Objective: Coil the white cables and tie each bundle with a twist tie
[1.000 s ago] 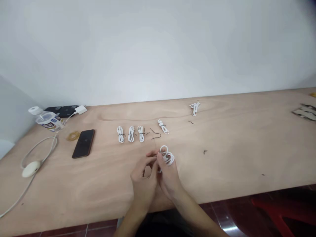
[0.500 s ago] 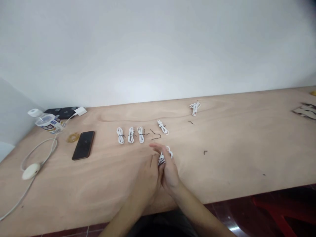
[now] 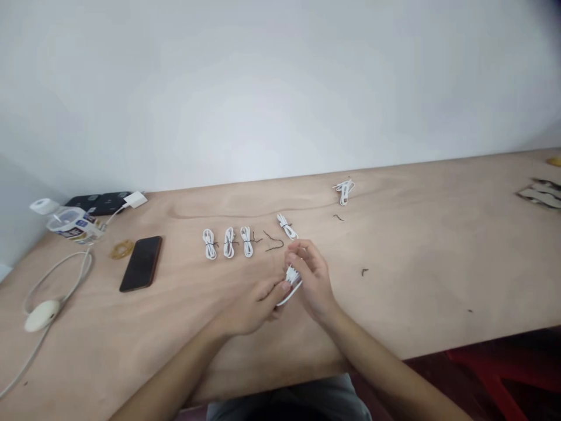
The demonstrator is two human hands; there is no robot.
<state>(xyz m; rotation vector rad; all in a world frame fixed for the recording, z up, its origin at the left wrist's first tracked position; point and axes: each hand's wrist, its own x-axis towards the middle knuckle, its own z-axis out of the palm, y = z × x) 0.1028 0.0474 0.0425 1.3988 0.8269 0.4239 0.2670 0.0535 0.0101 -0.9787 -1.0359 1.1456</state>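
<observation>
Between my hands is a white cable (image 3: 292,276), folded into a bundle and partly hidden by the fingers. My left hand (image 3: 258,301) grips its lower left part, thumb on top. My right hand (image 3: 312,275) has its bent fingers closed around the upper end. Just beyond them lies a coiled white cable (image 3: 287,226) bound with a black tie. Three more tied white coils stand in a row to the left, the nearest being this coil (image 3: 246,241). A loose black twist tie (image 3: 274,241) rests between that row and my hands.
On the left are a phone (image 3: 141,263), a yellowish ring-shaped coil (image 3: 121,249), a plastic bottle (image 3: 74,223), a white charger (image 3: 135,199) and a cord with a round white piece (image 3: 42,316). Another white cable bundle (image 3: 344,192) lies near the wall. A red chair (image 3: 486,374) shows below the table edge.
My hands have turned and drawn apart a little, and the folded cable now shows more between them. The right fingers have curled in over its upper end. The view has shifted slightly.
</observation>
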